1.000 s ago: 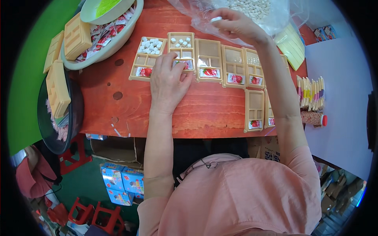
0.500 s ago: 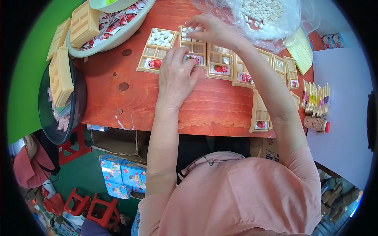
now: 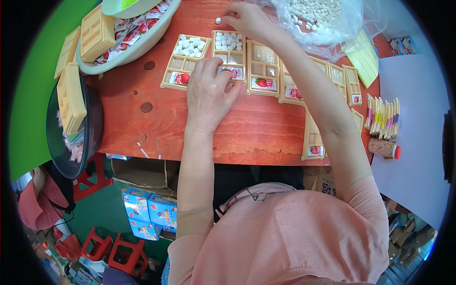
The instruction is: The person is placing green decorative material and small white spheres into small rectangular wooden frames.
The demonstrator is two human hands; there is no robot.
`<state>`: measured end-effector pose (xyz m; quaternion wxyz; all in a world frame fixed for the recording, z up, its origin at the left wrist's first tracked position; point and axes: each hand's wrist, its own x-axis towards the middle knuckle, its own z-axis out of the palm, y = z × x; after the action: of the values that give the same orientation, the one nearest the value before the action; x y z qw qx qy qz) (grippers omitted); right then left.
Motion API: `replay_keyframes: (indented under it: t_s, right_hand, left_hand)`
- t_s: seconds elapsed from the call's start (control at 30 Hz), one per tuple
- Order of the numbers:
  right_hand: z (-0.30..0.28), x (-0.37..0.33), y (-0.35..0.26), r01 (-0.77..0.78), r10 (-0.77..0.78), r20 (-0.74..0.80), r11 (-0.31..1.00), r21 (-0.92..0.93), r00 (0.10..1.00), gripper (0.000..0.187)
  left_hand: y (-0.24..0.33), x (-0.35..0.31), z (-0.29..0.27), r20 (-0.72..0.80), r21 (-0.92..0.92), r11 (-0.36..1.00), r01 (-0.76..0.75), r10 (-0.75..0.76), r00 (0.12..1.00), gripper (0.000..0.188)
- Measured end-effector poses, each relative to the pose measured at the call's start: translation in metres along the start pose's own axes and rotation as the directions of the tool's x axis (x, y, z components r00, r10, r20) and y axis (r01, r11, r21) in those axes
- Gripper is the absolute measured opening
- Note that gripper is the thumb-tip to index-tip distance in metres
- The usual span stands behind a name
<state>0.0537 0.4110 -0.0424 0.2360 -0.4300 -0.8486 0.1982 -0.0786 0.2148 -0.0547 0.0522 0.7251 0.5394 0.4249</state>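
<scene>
Two beige compartment trays stand side by side on the red table, each with white marshmallows in its far compartment and a strawberry-printed sachet in its near one. My left hand grips the near left corner of the second tray, fingers along its side and thumb at its near edge. My right hand is beyond this tray's far edge, fingers bent and apart. A single marshmallow is just left of its fingertips; whether they touch it I cannot tell.
More trays run to the right, partly under my right forearm. A clear bag of marshmallows lies at the back. Left are a basin of sachets and a dark tub. Wrapped sticks and a red-lidded jar are at right.
My right hand has moved from above the second tray's marshmallows to beyond its far edge. A lone marshmallow now shows by its fingertips. My left hand stays at the tray.
</scene>
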Motion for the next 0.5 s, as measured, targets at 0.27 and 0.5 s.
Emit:
replay_keyframes:
  t_s: [0.27,0.5]
  right_hand:
    - [0.002,0.016,-0.005,0.006,0.058,0.231,0.964,-0.267,0.971,0.028]
    - [-0.038,-0.04,-0.034,0.083,-0.05,0.339,0.993,-0.085,0.939,0.026]
  left_hand:
    - [-0.001,-0.001,0.001,-0.009,-0.001,1.0,0.013,-0.013,1.0,0.02]
    - [0.0,-0.001,-0.001,-0.008,0.011,1.0,0.004,-0.004,1.0,0.021]
